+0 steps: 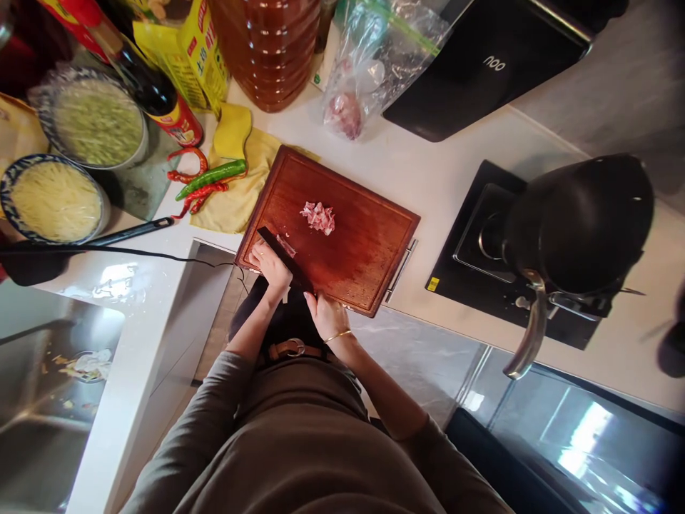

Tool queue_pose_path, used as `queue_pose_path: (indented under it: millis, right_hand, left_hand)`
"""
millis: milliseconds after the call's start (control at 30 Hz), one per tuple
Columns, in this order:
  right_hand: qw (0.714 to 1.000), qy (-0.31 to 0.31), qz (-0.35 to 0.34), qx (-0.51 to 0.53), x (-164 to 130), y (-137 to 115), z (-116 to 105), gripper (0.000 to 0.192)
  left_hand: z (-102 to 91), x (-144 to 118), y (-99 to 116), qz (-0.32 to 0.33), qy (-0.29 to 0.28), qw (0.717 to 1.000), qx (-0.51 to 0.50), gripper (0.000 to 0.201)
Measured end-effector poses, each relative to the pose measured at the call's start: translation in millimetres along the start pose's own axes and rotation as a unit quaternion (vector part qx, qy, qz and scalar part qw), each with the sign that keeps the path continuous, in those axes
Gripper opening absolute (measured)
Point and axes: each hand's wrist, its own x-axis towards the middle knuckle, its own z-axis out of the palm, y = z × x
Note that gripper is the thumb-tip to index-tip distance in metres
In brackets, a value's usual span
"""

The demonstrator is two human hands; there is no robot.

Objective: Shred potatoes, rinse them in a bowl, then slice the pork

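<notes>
A steel sink [48,400] with scraps in it lies far out to the left of the fingers. Beyond them on that side stand a bowl of pale shreds [53,201] and a bowl of green shreds [96,125], with a black ladle handle [131,231] between the bowls and the hands. A green chili [211,176] and red chilies [195,187] rest on a yellow cloth [240,196], just past the left fingers.

The left hand [272,265] lies on the near edge of the wooden cutting board [347,250], its fingers pressed together and curled against the flat of the dark knife [283,255]. A small scrap of meat [286,246] sits right at those fingertips. The right hand [326,314] is closed around the knife's handle, fingers wrapped tight.

The pile of chopped meat [320,217] lies on the board just beyond the fingers. A plastic bag [374,57] sits farther off, and a black wok [578,221] stands on the stove [471,271] well to their right.
</notes>
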Motion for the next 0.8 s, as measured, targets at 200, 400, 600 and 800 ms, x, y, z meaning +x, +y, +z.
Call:
queue_pose_path:
  millis: [200,400,600,800]
  right_hand:
    - [1.0,-0.011,0.001,-0.002,3.2,-2.4,-4.2,0.046]
    - [1.0,-0.024,0.009,-0.013,14.8,-10.7,-9.7,0.052]
    - [0.999,-0.037,0.02,-0.025,7.1,-4.8,-10.7,0.049]
    - [1.0,-0.02,0.009,-0.02,29.0,-20.3,-14.3,0.058]
  left_hand:
    - [-0.9,-2.3,2.3,-0.011,0.05,0.998,0.031,0.043]
    - [-4.9,-3.8,5.0,0.01,0.047,0.998,0.03,0.038]
    - [-6.1,-4.7,7.0,0.001,0.039,0.999,0.019,0.037]
    - [1.1,-3.8,0.8,0.021,0.069,0.997,0.009,0.034]
